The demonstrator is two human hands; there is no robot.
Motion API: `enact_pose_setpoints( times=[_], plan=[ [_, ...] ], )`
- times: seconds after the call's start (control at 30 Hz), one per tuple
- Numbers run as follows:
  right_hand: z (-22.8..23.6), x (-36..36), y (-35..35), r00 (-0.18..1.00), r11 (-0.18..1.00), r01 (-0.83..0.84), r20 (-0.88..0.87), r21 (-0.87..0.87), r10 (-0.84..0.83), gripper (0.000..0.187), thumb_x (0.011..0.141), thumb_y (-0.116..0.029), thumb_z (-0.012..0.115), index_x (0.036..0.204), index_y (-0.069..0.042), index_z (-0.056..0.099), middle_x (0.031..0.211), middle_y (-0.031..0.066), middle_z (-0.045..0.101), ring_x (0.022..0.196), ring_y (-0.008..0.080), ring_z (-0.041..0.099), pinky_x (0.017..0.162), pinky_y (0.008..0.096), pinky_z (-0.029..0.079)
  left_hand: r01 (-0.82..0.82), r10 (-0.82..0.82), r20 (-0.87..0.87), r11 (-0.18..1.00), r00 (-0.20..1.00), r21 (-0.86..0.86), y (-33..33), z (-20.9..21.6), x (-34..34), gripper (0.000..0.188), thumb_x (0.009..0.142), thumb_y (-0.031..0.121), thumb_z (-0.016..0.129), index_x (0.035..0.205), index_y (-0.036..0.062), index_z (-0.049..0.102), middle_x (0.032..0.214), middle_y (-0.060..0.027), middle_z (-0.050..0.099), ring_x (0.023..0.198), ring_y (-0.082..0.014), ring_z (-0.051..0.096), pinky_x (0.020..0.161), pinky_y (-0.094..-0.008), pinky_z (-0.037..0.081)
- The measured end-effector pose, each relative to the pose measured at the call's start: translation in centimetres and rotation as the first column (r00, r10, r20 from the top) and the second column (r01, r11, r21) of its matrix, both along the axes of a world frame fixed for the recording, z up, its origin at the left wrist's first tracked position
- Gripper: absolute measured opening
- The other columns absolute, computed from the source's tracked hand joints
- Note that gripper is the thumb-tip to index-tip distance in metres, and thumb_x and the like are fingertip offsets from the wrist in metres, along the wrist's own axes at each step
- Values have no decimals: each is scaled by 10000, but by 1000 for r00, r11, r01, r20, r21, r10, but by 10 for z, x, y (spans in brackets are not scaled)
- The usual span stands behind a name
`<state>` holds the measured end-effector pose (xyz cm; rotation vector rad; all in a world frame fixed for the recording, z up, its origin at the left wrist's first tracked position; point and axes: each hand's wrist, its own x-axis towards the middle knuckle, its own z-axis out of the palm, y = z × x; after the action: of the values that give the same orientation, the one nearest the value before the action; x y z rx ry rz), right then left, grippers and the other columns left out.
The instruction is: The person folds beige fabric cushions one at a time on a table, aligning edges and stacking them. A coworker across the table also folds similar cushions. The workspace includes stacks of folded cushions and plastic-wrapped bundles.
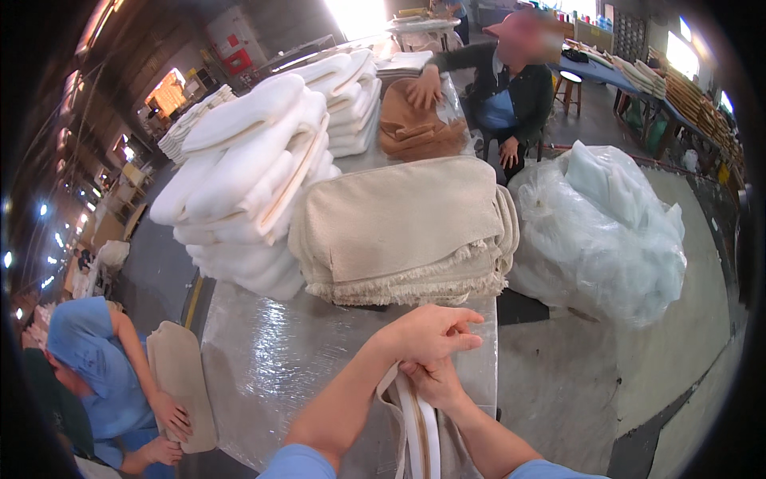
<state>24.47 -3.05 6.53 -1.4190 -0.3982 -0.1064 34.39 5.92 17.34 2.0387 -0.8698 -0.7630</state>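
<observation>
Near the table's front edge, my right hand (435, 383) grips the top end of a beige fabric cover (388, 415). A zipper (420, 431) on white tape runs down the cover toward my body. Just above, my left hand (431, 331) crosses over the right one. Its thumb and forefinger reach out to the right, apart, with nothing visible between them; its other fingers are partly hidden. Beyond my hands lies a thick stack of beige fabric covers (399, 219) with frayed front edges.
Folded white padding (247, 160) is piled high at left. A plastic bag of white filling (598, 231) bulges right of the plastic-covered table (271, 367). Across it, a seated person touches brown fabric (415, 120). At lower left, another person handles a beige cushion (183, 383).
</observation>
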Motion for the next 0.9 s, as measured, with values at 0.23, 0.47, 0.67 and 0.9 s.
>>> enact_pose_setpoints(
  times=[0.23, 0.47, 0.67, 0.9],
  plan=[
    [-24, -23, 2, 983, 986, -45, -170, 161, 72, 240, 946, 74, 581, 1136, -10, 701, 1056, 77, 712, 988, 195, 674, 825, 362, 551, 1, -20, 97, 982, 995, 191, 2, -4, -13, 651, 966, 548, 701, 1385, 52, 650, 1144, -181, 784, 1002, -371, 754, 909, -437, 578],
    [-43, -36, 13, 946, 940, -68, -277, 334, 167, 292, 879, 52, 559, 1127, -19, 695, 1081, 74, 683, 971, 198, 653, 843, 362, 532, -14, -24, 144, 967, 989, 255, 11, -2, -22, 615, 969, 560, 695, 1308, 47, 690, 1094, -179, 794, 955, -368, 770, 846, -438, 591],
    [-5, -9, 4, 999, 996, -44, 3, -78, 44, 60, 961, -70, 690, 1000, -45, 728, 1069, 69, 746, 1094, 294, 650, 1017, 435, 512, -422, 289, -357, 822, 888, -383, 29, 8, -17, 382, 1056, 310, 685, 1300, 16, 703, 1112, -144, 801, 1015, -229, 763, 892, -342, 578],
    [20, -5, -11, 980, 987, 104, 185, -125, -80, 164, 1027, -223, 691, 943, -91, 742, 1125, 31, 773, 1138, 247, 653, 1179, 466, 406, -563, 295, -520, 664, 802, -492, 83, -47, 0, 345, 1109, 204, 535, 1266, -57, 698, 1252, -192, 758, 1215, -243, 694, 1082, -388, 517]
  ],
)
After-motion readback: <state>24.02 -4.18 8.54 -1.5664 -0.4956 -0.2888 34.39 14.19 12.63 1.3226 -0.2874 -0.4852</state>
